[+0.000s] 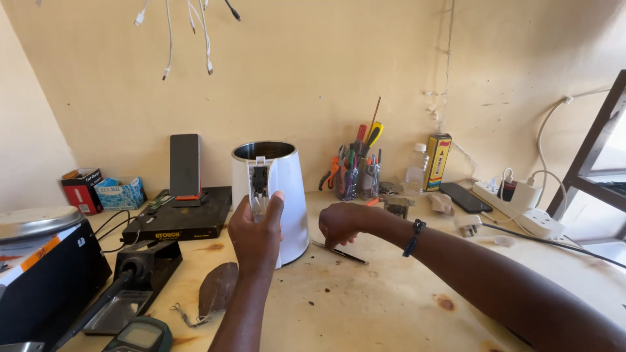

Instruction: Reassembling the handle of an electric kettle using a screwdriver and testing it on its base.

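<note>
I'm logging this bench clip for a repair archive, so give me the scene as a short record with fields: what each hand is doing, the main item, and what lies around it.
main item: white electric kettle, upright, lid off, handle side opened up
left hand: left hand up against the kettle's exposed handle section, thumb on it
right hand: right hand loosely closed, beside the kettle, just above a slim dark tool on the wooden table
left of kettle: phone propped on a black box
behind: tool cup, power strip

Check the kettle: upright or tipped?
Upright. The kettle stands on its base on the table, open rim level on top; left hand steadies its front.
</note>
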